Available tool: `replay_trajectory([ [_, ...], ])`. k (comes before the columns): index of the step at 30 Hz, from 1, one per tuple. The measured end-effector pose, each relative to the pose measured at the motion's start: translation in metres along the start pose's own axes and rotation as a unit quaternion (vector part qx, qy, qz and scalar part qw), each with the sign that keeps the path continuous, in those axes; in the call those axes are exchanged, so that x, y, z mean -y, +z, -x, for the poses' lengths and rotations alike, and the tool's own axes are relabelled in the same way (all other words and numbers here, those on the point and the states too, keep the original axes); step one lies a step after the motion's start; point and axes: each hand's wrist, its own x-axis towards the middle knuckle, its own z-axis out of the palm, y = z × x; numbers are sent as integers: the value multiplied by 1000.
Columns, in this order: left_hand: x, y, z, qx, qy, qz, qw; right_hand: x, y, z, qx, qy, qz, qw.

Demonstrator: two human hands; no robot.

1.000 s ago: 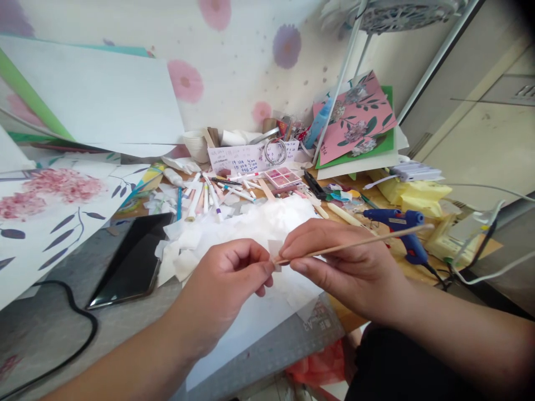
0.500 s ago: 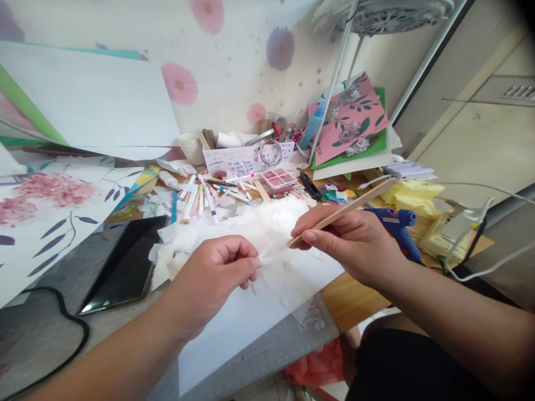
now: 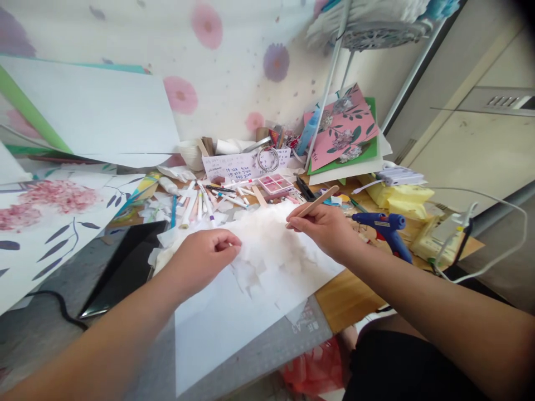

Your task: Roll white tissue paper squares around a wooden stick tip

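My right hand (image 3: 324, 225) grips a flat wooden craft stick (image 3: 321, 200), its rounded end pointing up to the right. The stick's lower end is just above a soft pile of thin white paper scraps (image 3: 267, 223). To the left, my left hand (image 3: 211, 253) is closed in a pinch at the near left side of the pile. A speck of white shows at its fingers, too small to name. Beneath both hands lies a large white paper sheet (image 3: 217, 340) with loose translucent scraps scattered over it.
A black tablet-like slab (image 3: 121, 267) and a pink-flower picture (image 3: 54, 223) are on the left. Markers (image 3: 200, 203) and a pink palette (image 3: 275, 184) sit behind the pile. A blue glue gun (image 3: 387, 225) and white cable (image 3: 501, 195) stand right. A pink card (image 3: 345, 131) leans behind.
My right hand has moved left and slightly up with the craft stick, over the pile. My left hand has drawn back a little to the left. The view has shifted slightly.
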Motion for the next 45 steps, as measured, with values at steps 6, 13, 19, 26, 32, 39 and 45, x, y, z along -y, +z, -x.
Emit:
replay_trajectory([
  [6,6,-22,-5,-57,25,-73,995,-4,-13,3,-67,-49,34,996],
  [13,13,-42,33,68,79,-215,971,14,-44,29,-36,-80,39,995],
  [19,26,-34,42,99,85,-306,943,20,-56,44,37,-100,55,993],
  [26,4,-25,43,93,74,-350,929,23,-67,57,97,-127,61,985],
  [32,-35,15,5,20,116,-324,939,24,-76,57,71,-133,51,987],
  [39,-52,39,6,16,213,-327,921,25,-89,59,55,-113,36,991],
  [45,-50,60,54,127,236,-330,905,18,-97,59,57,-89,7,994],
])
